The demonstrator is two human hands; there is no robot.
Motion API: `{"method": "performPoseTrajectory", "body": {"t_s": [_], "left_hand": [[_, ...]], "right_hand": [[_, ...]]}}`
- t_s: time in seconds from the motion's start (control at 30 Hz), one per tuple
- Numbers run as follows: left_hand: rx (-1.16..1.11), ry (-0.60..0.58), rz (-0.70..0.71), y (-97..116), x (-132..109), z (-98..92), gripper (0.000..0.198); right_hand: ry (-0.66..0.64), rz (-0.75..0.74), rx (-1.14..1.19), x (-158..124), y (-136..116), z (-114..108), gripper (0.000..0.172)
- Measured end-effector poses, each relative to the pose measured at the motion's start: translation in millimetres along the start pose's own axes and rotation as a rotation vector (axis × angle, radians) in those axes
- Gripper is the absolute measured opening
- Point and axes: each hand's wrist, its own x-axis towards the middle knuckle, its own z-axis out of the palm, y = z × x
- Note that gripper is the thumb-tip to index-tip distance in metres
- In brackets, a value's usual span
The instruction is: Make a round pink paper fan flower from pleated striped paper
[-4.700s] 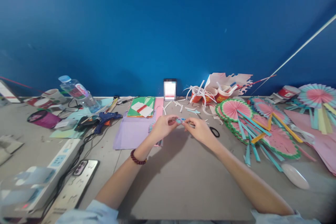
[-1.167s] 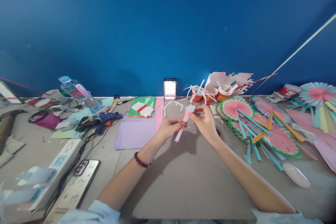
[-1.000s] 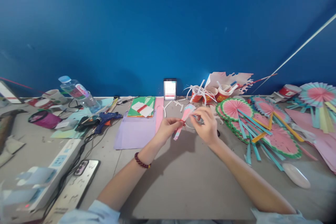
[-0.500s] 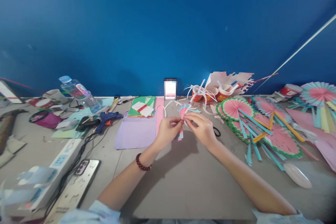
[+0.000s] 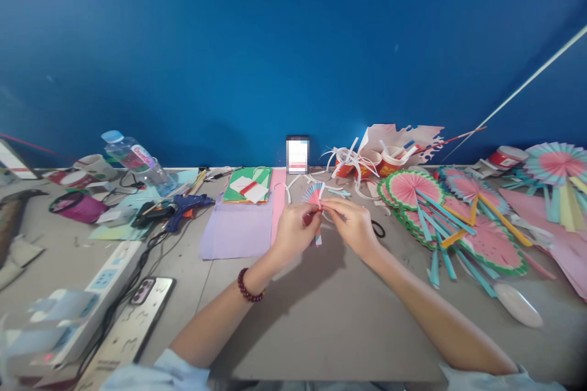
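Note:
A small pleated paper piece (image 5: 314, 193) in pink and light blue is held above the middle of the table. Its upper pleats spread like a fan, and its narrow lower end hangs below the fingers. My left hand (image 5: 297, 229) pinches its middle from the left, where a bit of red shows. From the right, my right hand (image 5: 351, 223) has its thumb and fingertips pressed together at the same spot, touching the piece. The fingers hide most of the pinched middle.
Left of the hands lie purple sheets (image 5: 238, 235), a green paper stack (image 5: 250, 178), a blue glue gun (image 5: 183, 209), a power strip (image 5: 103, 284) and a phone (image 5: 132, 324). Rightward are paper fans (image 5: 413, 189), paper cups (image 5: 389, 164) and a white oval object (image 5: 518, 304).
The fan-like upper part of the pleated piece has tilted left and spread wider. Both hands have stayed in nearly the same place, with the fingers slightly shifted.

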Motion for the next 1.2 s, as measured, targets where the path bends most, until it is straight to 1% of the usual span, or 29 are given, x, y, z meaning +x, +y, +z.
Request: {"method": "performPoseTrajectory", "body": {"t_s": [0.17,0.23,0.37,0.47,0.6,0.87,1.07,1.2], "left_hand": [[0.05,0.052,0.025,-3,-1,1.6,0.021],[0.05,0.055,0.032,-3,-1,1.8,0.021],[-0.005,0.016,0.014,-3,-2,3.2,0.023],[-0.073,0.027,-0.029,-5,-2,5.6,0.021],[-0.16,0.03,-0.097,-7,0,7.0,0.018],[-0.313,0.049,-0.259,-9,4,6.8,0.016],[-0.362,0.047,-0.264,-16,5,8.0,0.018],[-0.354,0.026,-0.255,-17,4,8.3,0.022]], "right_hand": [[0.013,0.0,-0.028,-1,-2,2,0.026],[0.038,-0.041,-0.056,-1,-2,3,0.025],[0.108,-0.166,-0.14,-3,-1,6,0.022],[0.125,-0.203,-0.195,-3,0,7,0.02],[0.114,-0.178,-0.195,-3,-1,6,0.018],[0.137,-0.075,-0.077,3,0,1,0.015],[0.075,-0.127,-0.101,2,6,2,0.017],[0.064,-0.123,-0.107,0,6,4,0.02]]}}
